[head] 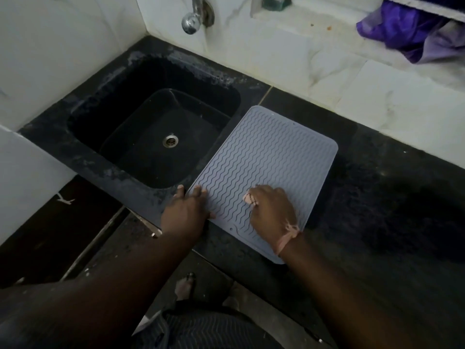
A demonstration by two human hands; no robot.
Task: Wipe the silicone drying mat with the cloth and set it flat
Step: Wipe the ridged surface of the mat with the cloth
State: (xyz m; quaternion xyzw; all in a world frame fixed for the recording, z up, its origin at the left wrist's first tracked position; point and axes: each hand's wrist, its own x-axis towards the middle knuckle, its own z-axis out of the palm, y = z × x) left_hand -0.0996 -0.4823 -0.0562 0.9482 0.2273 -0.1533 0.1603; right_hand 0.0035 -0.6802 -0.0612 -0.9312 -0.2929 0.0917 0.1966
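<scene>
A grey silicone drying mat (266, 157) with wavy ridges lies flat on the black counter (377, 197), just right of the sink. My left hand (187, 210) presses its near left corner with straight fingers. My right hand (273, 210) rests on the mat's near part, fingers curled round a bunched pink cloth (250, 199). A tail of the cloth trails out by my right wrist. Most of the cloth is hidden under the hand.
A black sink (156, 132) with a metal drain sits to the left, a chrome tap (192, 20) above it. White tiled wall runs behind. A purple cloth (412, 34) hangs at the top right. The counter's front edge runs under my forearms.
</scene>
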